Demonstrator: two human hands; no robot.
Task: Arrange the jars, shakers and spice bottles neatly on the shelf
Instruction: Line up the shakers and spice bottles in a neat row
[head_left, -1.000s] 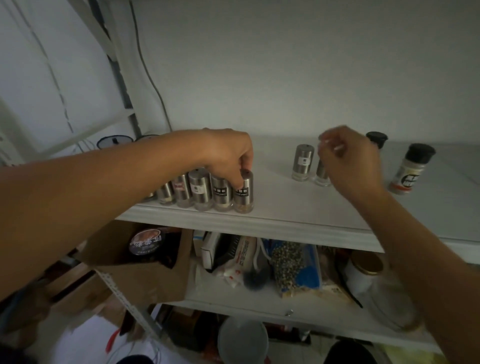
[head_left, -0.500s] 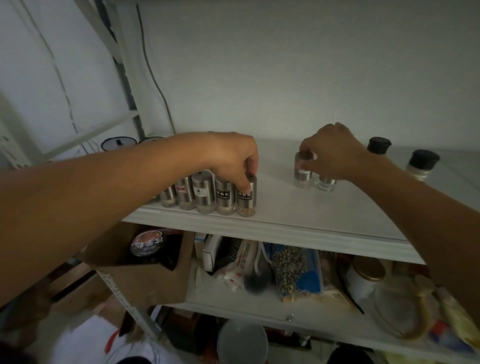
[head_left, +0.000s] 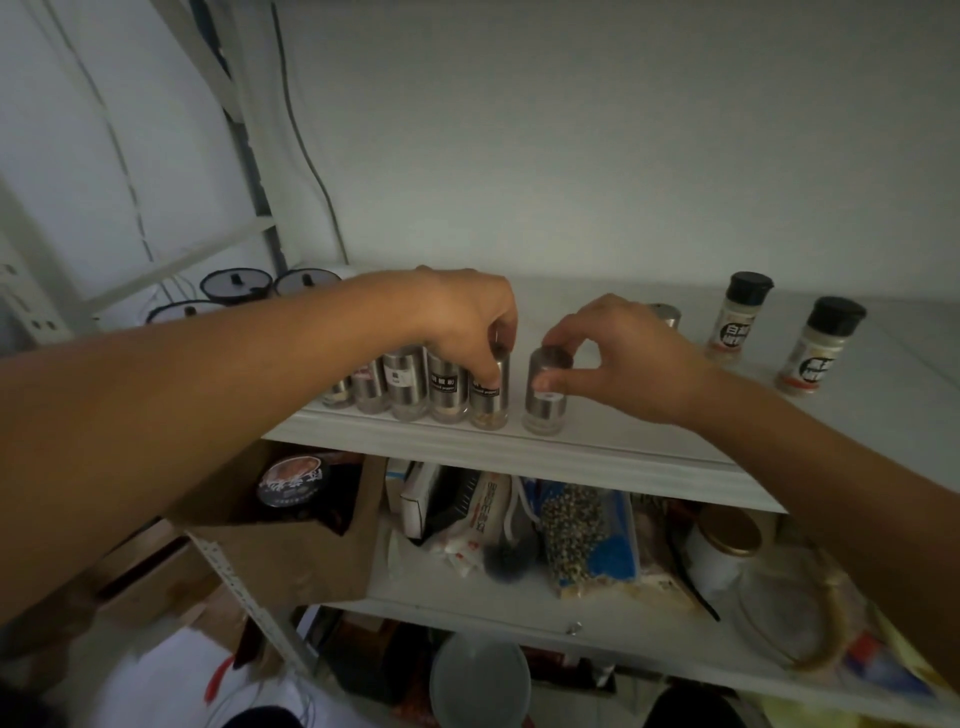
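Observation:
Several steel shakers stand in a row (head_left: 410, 387) along the front edge of the white shelf (head_left: 597, 447). My left hand (head_left: 467, 322) grips the top of the rightmost shaker in the row (head_left: 491, 397). Just right of it, my right hand (head_left: 623, 358) pinches the cap of another steel shaker (head_left: 545, 400), which stands a small gap from the row. One more steel shaker (head_left: 667, 314) shows behind my right hand. Two black-capped spice bottles (head_left: 737, 317) (head_left: 821, 345) stand at the right.
Three round black-rimmed lids (head_left: 236, 286) lie at the shelf's back left. The lower shelf holds a cardboard box (head_left: 291, 545), packets, a peppercorn bag (head_left: 576, 535) and a gold-lidded jar (head_left: 727, 545). A metal upright (head_left: 249, 150) rises at the left.
My right hand took a steel shaker from the middle of the shelf and carried it left, next to the row. My left hand stayed on the row's end shaker.

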